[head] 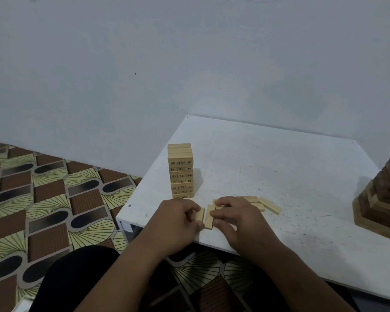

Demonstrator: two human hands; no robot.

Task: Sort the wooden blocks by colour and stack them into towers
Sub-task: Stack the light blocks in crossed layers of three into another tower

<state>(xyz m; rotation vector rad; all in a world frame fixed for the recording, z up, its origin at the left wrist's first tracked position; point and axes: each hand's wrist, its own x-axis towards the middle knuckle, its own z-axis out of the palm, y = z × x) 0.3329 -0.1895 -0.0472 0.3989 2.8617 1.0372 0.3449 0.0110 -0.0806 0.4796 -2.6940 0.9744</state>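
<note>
A tower of pale wooden blocks [180, 171] with printed numbers stands near the left edge of the low white table [279, 172]. In front of it my left hand [178, 219] pinches a pale block [200, 214] at the table's near edge. My right hand [232, 216] rests its fingers on a second pale block [209, 216] lying beside the first. Several loose pale blocks [269, 205] lie flat just right of my right hand, partly hidden by it.
A stepped tower of mixed dark and pale blocks [383, 203] stands at the table's right edge, cut off by the frame. Patterned floor mat [43, 199] lies left of the table. A plain wall [189, 64] rises behind. My dark-clothed knee [77, 278] is below.
</note>
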